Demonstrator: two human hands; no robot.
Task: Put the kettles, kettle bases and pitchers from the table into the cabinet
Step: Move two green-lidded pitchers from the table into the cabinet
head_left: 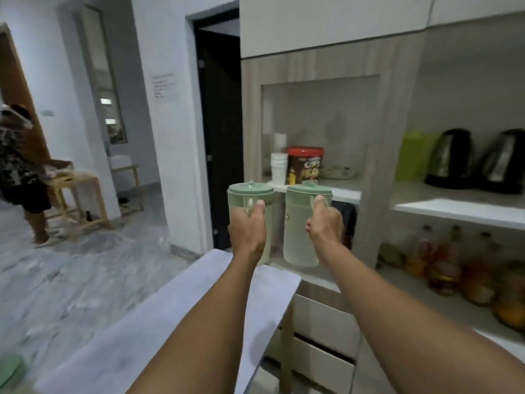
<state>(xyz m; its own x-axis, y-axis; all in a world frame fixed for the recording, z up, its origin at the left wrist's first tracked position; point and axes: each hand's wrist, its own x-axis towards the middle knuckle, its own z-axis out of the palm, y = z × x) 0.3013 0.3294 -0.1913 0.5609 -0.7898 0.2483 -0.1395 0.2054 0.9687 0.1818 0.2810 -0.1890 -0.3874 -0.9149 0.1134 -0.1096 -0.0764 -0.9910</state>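
Left grip clamped on left pitcher; right grip clamped on right pitcher (both upright, lidded), before cabinet.

White walls, grey marble floor, dark doorway, wooden stool at left.

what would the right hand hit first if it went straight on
Likely the front edge of the white shelf, just beyond the green pitcher that the right hand grips; the cereal tub stands behind that edge. Depth is unclear.
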